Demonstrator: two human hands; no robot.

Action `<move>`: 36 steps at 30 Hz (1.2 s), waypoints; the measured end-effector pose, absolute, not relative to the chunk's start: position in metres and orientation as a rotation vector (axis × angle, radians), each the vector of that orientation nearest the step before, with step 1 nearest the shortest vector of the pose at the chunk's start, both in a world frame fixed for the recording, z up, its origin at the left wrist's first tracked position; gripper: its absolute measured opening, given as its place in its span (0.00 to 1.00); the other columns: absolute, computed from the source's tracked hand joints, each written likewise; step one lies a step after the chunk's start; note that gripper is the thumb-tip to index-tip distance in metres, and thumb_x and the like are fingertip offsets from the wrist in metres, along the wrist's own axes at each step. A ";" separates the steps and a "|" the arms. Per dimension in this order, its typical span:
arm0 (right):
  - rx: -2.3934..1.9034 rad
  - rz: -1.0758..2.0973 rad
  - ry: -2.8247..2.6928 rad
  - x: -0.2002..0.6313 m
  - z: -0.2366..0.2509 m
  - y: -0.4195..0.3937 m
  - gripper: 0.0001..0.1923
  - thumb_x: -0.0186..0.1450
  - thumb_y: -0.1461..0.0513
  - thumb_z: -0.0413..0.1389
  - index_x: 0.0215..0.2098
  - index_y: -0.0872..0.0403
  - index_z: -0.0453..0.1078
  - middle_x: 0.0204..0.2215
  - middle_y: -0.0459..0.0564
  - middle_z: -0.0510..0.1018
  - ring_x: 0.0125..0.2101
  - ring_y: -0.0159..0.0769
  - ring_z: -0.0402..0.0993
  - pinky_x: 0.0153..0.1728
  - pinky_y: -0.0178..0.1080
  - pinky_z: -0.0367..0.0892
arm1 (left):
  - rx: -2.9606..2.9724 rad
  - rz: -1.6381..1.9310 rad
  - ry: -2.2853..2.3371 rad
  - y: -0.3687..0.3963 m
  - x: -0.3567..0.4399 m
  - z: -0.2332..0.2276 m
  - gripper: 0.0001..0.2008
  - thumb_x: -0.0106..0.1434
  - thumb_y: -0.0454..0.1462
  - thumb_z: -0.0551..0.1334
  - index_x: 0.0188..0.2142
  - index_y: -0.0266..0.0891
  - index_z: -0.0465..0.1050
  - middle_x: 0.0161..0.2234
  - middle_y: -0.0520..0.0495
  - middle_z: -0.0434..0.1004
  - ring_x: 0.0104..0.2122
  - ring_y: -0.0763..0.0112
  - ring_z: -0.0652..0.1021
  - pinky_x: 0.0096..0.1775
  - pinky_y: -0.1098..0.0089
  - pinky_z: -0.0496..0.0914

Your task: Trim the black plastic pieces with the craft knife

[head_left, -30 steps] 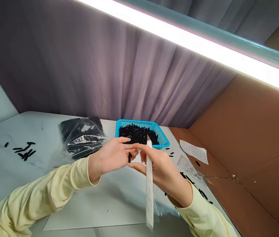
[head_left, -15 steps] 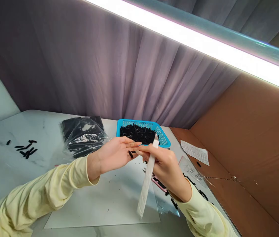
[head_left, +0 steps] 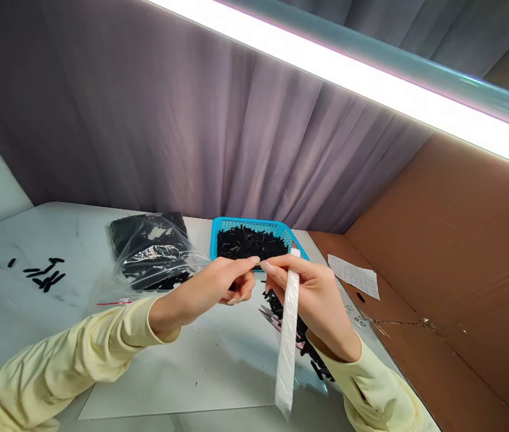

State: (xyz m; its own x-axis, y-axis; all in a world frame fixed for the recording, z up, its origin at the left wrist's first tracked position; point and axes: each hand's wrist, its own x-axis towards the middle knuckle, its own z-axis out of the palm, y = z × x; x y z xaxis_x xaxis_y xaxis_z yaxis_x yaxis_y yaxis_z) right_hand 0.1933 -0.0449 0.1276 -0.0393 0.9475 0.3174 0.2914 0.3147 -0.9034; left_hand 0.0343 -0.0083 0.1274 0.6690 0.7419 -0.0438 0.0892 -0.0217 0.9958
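Observation:
Over the white sheet (head_left: 168, 378), my hands meet at the fingertips. My left hand (head_left: 218, 282) is closed, its thumb and forefinger pinched together and the other fingers curled under; what lies inside them is hidden. In my right hand (head_left: 315, 294), a long flat white strip (head_left: 287, 342) passes between the fingers and hangs down toward me. The thumb and forefinger of that hand pinch at the left fingertips. Just behind the hands stands a blue basket (head_left: 214, 237) holding many small black pieces (head_left: 249, 243).
A clear plastic bag (head_left: 153, 255) with black contents lies back left. Loose black pieces (head_left: 45, 279) are scattered at far left. Small pink-handled scissors (head_left: 272, 318) and more black pieces (head_left: 319, 366) lie by my right wrist. A printed paper (head_left: 354, 276) rests at the right.
My left hand has turned over and closed its fingers; the black pieces seen on them are now hidden. The right hand moved slightly right, and the white strip hangs more upright.

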 end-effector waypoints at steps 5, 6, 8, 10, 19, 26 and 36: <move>-1.150 1.034 -1.572 0.192 0.132 -0.048 0.09 0.57 0.57 0.58 0.28 0.56 0.72 0.17 0.43 0.70 0.14 0.24 0.60 0.15 0.31 0.58 | 1.596 0.698 0.724 -0.009 0.036 0.126 0.25 0.65 0.44 0.46 0.12 0.38 0.51 0.13 0.55 0.48 0.17 0.77 0.53 0.22 0.70 0.50; -1.140 1.084 -1.539 0.191 0.133 -0.048 0.09 0.56 0.58 0.60 0.30 0.56 0.72 0.18 0.43 0.71 0.14 0.25 0.62 0.16 0.31 0.60 | 1.636 0.695 0.730 -0.009 0.035 0.126 0.25 0.65 0.44 0.46 0.13 0.38 0.50 0.13 0.56 0.48 0.17 0.78 0.53 0.22 0.71 0.50; -1.118 1.173 -1.465 0.191 0.135 -0.048 0.10 0.53 0.58 0.62 0.31 0.55 0.70 0.21 0.43 0.73 0.14 0.24 0.63 0.16 0.31 0.61 | 1.732 0.676 0.744 -0.010 0.035 0.125 0.24 0.64 0.45 0.47 0.14 0.38 0.51 0.14 0.56 0.49 0.17 0.78 0.53 0.21 0.71 0.50; -1.108 1.247 -1.414 0.191 0.137 -0.047 0.12 0.51 0.59 0.64 0.31 0.55 0.69 0.21 0.42 0.72 0.14 0.23 0.63 0.15 0.30 0.62 | 1.813 0.656 0.762 -0.010 0.034 0.125 0.24 0.63 0.47 0.47 0.15 0.38 0.52 0.15 0.56 0.50 0.17 0.78 0.53 0.21 0.72 0.50; -1.046 1.300 -1.326 0.197 0.133 -0.044 0.13 0.52 0.61 0.63 0.35 0.55 0.73 0.18 0.40 0.69 0.16 0.25 0.66 0.19 0.31 0.66 | 1.805 0.630 0.722 -0.005 0.033 0.126 0.29 0.63 0.53 0.41 0.12 0.38 0.51 0.13 0.55 0.51 0.15 0.79 0.54 0.21 0.72 0.54; -0.992 1.323 -1.208 0.193 0.126 -0.041 0.08 0.56 0.59 0.61 0.26 0.57 0.72 0.19 0.45 0.74 0.21 0.27 0.70 0.26 0.32 0.66 | 1.839 0.588 0.721 -0.011 0.034 0.122 0.29 0.63 0.53 0.40 0.15 0.38 0.54 0.15 0.54 0.54 0.18 0.78 0.57 0.22 0.73 0.54; -0.978 1.306 -1.238 0.186 0.115 -0.039 0.13 0.56 0.56 0.60 0.22 0.57 0.69 0.12 0.40 0.66 0.13 0.24 0.57 0.16 0.31 0.54 | 1.620 0.776 0.596 -0.013 0.035 0.124 0.23 0.65 0.43 0.47 0.15 0.39 0.52 0.14 0.56 0.50 0.17 0.78 0.54 0.22 0.71 0.52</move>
State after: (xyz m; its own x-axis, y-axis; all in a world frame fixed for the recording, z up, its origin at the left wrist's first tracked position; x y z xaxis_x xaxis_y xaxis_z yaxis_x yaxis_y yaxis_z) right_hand 0.1862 -0.0390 0.1152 -0.1267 0.9876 0.0928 -0.1451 0.0741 -0.9866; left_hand 0.0347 -0.0133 0.1239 0.6484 0.7436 0.1634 -0.0344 -0.1858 0.9820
